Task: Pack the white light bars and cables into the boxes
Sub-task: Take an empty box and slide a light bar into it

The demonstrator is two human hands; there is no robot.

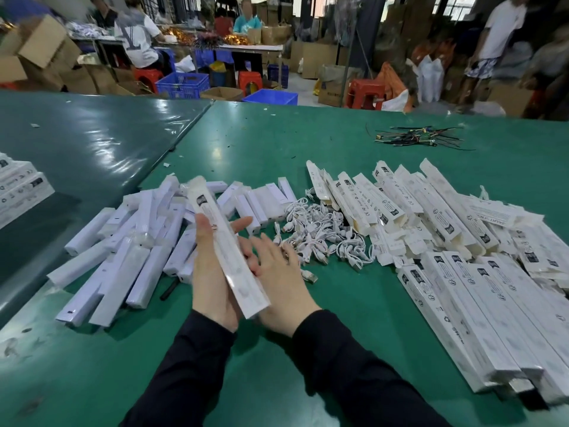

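The left hand [212,282] cradles a long white box [229,255] with fingers curled behind it, while the right hand [281,285] rests flat and relaxed against its lower side. Around them on the green bench [354,349] lie white light bars [123,257] at left, coiled white cables [323,238] in the middle and more boxes [462,272] at right.

Packing workshop. I sat at a green table [354,149]; cardboard cartons [40,41] stacked upper left, blue crates [183,84], red stools [365,94], seated workers [135,35] behind.
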